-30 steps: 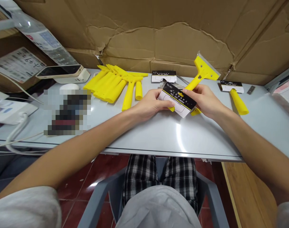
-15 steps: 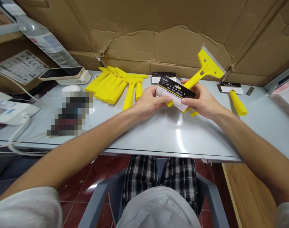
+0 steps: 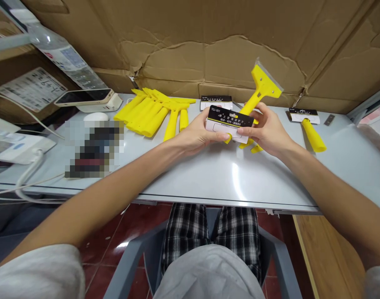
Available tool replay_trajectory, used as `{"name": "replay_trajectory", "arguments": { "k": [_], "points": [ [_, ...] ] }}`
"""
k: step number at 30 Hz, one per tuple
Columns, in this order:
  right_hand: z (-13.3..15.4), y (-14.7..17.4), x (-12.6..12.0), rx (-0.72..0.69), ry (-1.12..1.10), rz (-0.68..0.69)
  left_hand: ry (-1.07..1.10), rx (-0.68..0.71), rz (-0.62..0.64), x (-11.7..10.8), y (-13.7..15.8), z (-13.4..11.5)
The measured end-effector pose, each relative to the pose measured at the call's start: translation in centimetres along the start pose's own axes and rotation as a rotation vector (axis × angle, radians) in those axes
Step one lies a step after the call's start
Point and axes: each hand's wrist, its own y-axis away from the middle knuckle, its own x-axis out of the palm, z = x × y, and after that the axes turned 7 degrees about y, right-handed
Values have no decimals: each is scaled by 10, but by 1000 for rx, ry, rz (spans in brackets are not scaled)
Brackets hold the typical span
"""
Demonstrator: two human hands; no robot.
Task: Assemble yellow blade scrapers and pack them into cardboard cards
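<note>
A yellow scraper [image 3: 265, 85] with a wide blade head points up and to the right, its handle running behind a black and white header card [image 3: 229, 122]. My left hand [image 3: 198, 133] is closed on the card's left part, thumb on its front near the handle's end. On the other side my right hand [image 3: 267, 128] pinches the card's right edge with the thumb, fingers behind at the scraper's handle. How the fingers sit behind the card is hidden. Yellow plastic pieces [image 3: 255, 147] show on the table just below the right hand.
Several yellow scraper handles [image 3: 149, 118] lie in a row at the left. Behind the hands is another card [image 3: 216, 101]. A carded handle [image 3: 314, 137] and a small metal blade [image 3: 329, 119] lie right. A bottle [image 3: 62, 54], phone [image 3: 84, 96] and cables stand left; cardboard [image 3: 174, 62] backs the table.
The scraper's head has swung left and the card has turned closer to level. Both hands keep their hold. The whole view has shifted slightly.
</note>
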Motion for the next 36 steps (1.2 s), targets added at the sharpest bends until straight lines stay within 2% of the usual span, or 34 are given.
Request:
{"name": "replay_trajectory", "arguments": {
  "k": [7, 12, 15, 18, 24, 28, 32, 36],
  "points": [
    [-3, -3, -3, 62, 8, -97, 57, -123, -104, 2, 4, 0],
    [-1, -1, -3, 167, -56, 83, 51, -105, -149, 7, 6, 0],
    [1, 2, -1, 141, -53, 130, 32, -59, -120, 7, 5, 1],
    [1, 4, 2, 99, -36, 84, 14, -13, -98, 7, 4, 3],
    [0, 6, 9, 25, -57, -29, 32, 69, -140, 10, 4, 2],
    [1, 8, 12, -11, -8, -104, 39, -11, -124, 11, 6, -2],
    [-3, 8, 14, -35, 45, -108, 11, -136, -128, 9, 7, -5],
    [-5, 11, 18, -60, 63, -129, 11, -142, -168, 9, 8, -3]
  ]
}}
